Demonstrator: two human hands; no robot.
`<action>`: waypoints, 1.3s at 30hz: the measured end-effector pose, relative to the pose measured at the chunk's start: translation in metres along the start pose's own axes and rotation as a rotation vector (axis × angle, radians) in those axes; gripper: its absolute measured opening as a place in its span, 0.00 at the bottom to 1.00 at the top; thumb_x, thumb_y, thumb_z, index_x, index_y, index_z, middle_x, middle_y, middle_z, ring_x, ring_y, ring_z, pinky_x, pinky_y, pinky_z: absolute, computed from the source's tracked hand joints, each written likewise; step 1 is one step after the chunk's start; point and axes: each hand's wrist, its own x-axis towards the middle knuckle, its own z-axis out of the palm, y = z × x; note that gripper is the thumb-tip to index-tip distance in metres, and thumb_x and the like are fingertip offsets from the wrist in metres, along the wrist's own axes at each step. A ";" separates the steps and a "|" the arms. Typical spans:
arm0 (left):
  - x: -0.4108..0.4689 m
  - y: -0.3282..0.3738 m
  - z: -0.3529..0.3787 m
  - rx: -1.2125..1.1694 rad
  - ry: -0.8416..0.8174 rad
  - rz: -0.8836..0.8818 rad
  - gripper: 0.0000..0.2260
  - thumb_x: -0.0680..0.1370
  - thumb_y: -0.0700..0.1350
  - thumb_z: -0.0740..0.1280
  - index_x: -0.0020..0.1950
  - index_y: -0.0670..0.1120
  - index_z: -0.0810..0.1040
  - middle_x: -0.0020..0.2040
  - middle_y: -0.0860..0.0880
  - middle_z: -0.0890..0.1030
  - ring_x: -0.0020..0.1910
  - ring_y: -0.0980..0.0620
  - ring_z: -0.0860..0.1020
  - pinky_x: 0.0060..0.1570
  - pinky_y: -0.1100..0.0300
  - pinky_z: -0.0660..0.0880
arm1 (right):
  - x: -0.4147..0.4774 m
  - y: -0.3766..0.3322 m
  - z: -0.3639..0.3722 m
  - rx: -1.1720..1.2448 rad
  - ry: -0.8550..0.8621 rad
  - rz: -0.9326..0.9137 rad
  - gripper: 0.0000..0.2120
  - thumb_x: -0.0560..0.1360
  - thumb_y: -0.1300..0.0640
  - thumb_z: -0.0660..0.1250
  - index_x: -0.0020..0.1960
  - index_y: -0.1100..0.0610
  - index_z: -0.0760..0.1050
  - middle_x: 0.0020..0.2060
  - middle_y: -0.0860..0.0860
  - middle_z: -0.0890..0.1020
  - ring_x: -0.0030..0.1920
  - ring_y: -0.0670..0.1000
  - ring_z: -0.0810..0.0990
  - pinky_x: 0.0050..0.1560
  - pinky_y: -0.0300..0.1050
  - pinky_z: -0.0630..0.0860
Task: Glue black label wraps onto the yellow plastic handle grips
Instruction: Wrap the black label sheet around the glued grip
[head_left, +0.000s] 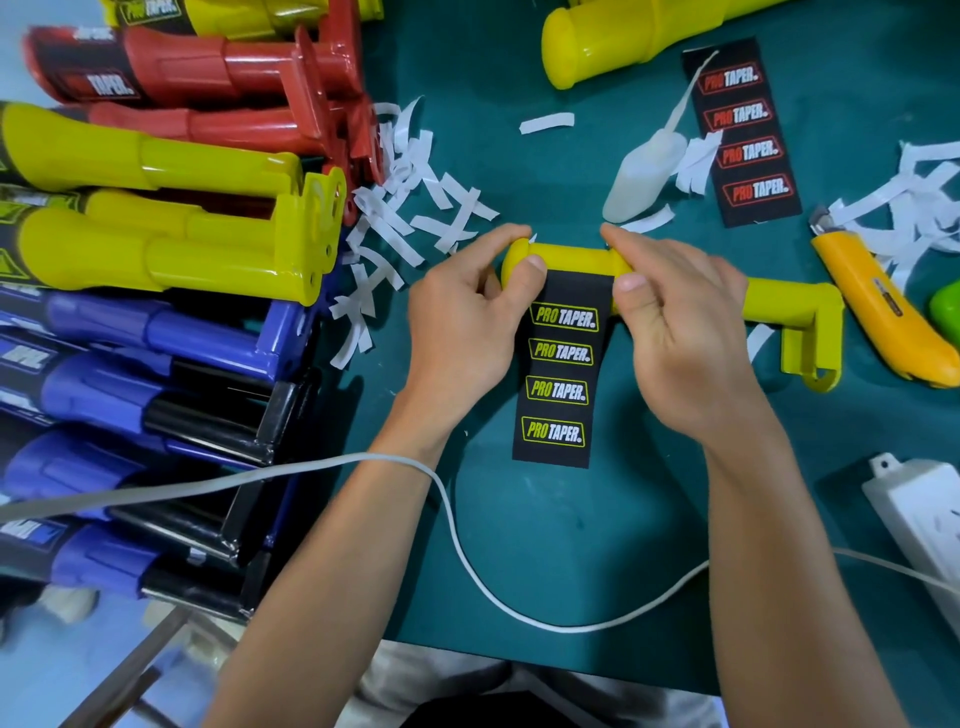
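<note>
Forearms come in from the bottom edge. The white cable (467, 561) loops across the green mat (571, 519) between them, crossing our left wrist and running toward the power strip (919, 514) at the right edge. Our left hand (462, 322) wraps the rounded end of the yellow handle grip (571, 257), thumb pressing the top-left corner of the black label wrap (561, 374). Our right hand (680, 332) grasps the shaft just right of it, thumb on the top-right corner. The grip lies crosswise mid-mat, bracket end pointing right. The label's top edge sits on the grip; the rest lies flat on the mat toward us. Open mat only between label and cable loop. Left side is boxed in by stacked handles (156, 260) and paper strips (415, 208). Right: utility knife (872, 306) near the bracket. Behind: glue bottle (644, 171), spare label (743, 140), second yellow grip (623, 47) at the top edge.
</note>
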 end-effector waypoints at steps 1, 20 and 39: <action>0.000 0.000 0.000 -0.001 -0.003 0.001 0.14 0.77 0.58 0.68 0.60 0.58 0.84 0.27 0.57 0.68 0.29 0.58 0.68 0.33 0.68 0.65 | 0.000 0.003 -0.002 0.034 -0.013 -0.005 0.22 0.86 0.49 0.52 0.75 0.52 0.74 0.64 0.42 0.79 0.69 0.49 0.72 0.74 0.43 0.54; 0.001 0.002 0.000 0.001 -0.006 0.002 0.13 0.77 0.56 0.69 0.60 0.58 0.85 0.26 0.57 0.67 0.29 0.58 0.67 0.33 0.68 0.64 | -0.011 -0.002 0.006 -0.116 0.413 -0.295 0.03 0.77 0.64 0.75 0.48 0.60 0.88 0.40 0.56 0.84 0.43 0.64 0.79 0.42 0.61 0.76; 0.002 0.001 -0.002 0.007 -0.016 -0.002 0.12 0.78 0.55 0.69 0.60 0.59 0.84 0.27 0.56 0.68 0.29 0.58 0.68 0.33 0.68 0.65 | -0.010 0.001 0.006 -0.132 0.383 -0.366 0.05 0.78 0.68 0.73 0.47 0.62 0.87 0.43 0.54 0.86 0.44 0.61 0.79 0.46 0.52 0.76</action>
